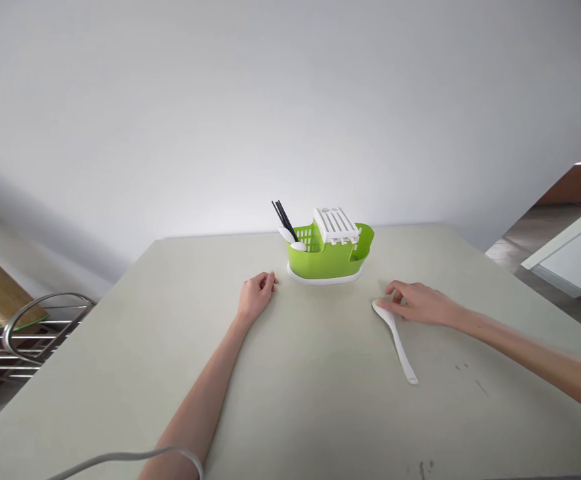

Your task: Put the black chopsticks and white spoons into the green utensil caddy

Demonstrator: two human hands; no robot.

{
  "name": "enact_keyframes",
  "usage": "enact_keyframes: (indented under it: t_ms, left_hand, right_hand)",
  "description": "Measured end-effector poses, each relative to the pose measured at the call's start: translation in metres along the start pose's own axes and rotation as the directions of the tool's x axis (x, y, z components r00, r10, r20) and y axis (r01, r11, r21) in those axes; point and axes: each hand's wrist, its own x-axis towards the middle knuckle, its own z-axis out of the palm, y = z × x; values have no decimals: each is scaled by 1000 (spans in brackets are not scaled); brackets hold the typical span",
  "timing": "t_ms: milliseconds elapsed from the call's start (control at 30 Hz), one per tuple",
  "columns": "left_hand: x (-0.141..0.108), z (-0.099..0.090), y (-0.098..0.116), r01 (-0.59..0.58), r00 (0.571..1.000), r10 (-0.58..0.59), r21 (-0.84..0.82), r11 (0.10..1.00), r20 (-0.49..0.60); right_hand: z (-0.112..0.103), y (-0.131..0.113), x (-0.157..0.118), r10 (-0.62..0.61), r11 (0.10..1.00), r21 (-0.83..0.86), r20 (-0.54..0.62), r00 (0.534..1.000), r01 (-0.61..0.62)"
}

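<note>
A white long-handled spoon lies on the table, its bowl pointing away from me and its handle towards me. My right hand is at the bowl end; the thumb overlaps the bowl's edge and the curled forefinger stands apart from it. Loosely closed, my left hand rests on the table with nothing visible in it. Between and beyond both hands stands a green utensil holder with a white base and a slotted white top. Black chopsticks and two white spoons lean in its left compartment.
The pale table meets a white wall behind the holder. A metal rack is beyond the table's left edge. A grey cable crosses my left forearm. White furniture stands past the right edge.
</note>
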Motion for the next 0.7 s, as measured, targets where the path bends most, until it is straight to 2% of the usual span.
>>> enact_keyframes:
  t_ms: [200,533,633,700]
  left_hand:
    - [-1,-1,0,7,1000,-7,-1,1000,0]
    - [0,0,-3,-9,1000,9,6,1000,2]
    - [0,0,-2,-10,1000,10,14,1000,-1]
    - [0,-1,-1,-5,1000,5,20,1000,-3]
  right_hand:
    - [12,-18,5,-47,994,-97,-73,996,40]
    - [17,-55,-7,-80,957,-286,-62,995,59]
    - [13,-62,-13,-119,967,-235,-66,991,101]
    - [9,-66,-16,-125,985,-129,-58,991,116]
